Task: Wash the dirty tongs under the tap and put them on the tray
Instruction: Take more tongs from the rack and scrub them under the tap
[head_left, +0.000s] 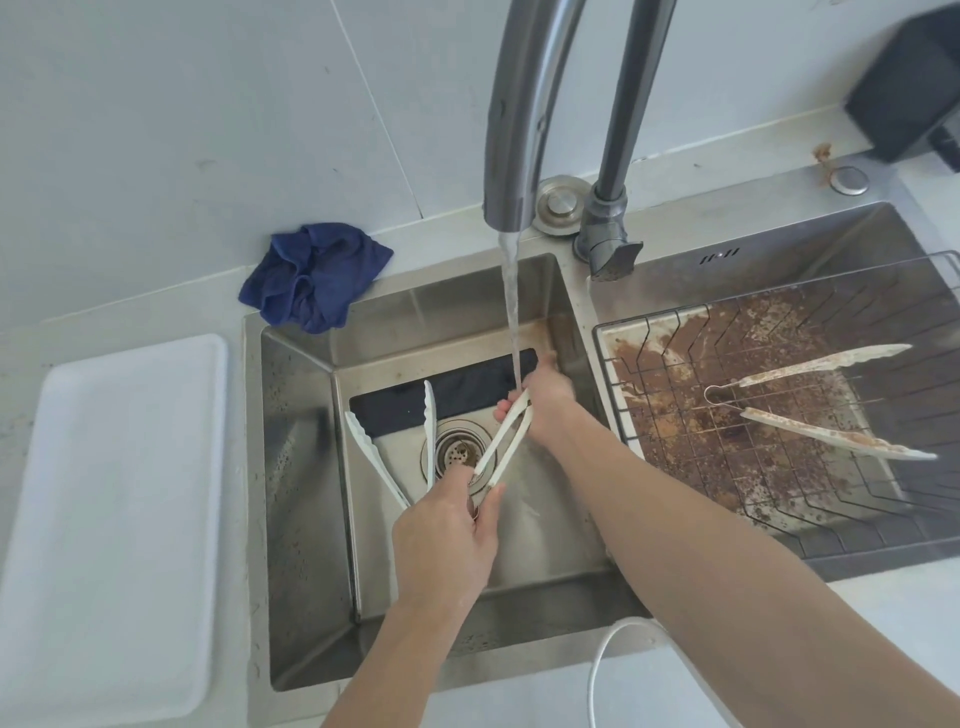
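Water runs from the grey tap (511, 156) into the left sink basin (301, 467). My left hand (447, 535) grips the hinge end of a pair of white tongs (501, 441). My right hand (540, 402) holds their tips under the stream. A second pair of white tongs (374, 457) lies in the basin by the drain (457, 452). A dirty pair of tongs (810, 405) lies on the wire rack (779, 467) over the right basin. The white tray (114, 519) sits on the counter at the left.
A crumpled blue cloth (317, 275) lies behind the left basin. The right basin holds a brown-stained board under the rack. A black box (909, 88) stands at the back right. A white cable (602, 670) loops over the front counter edge.
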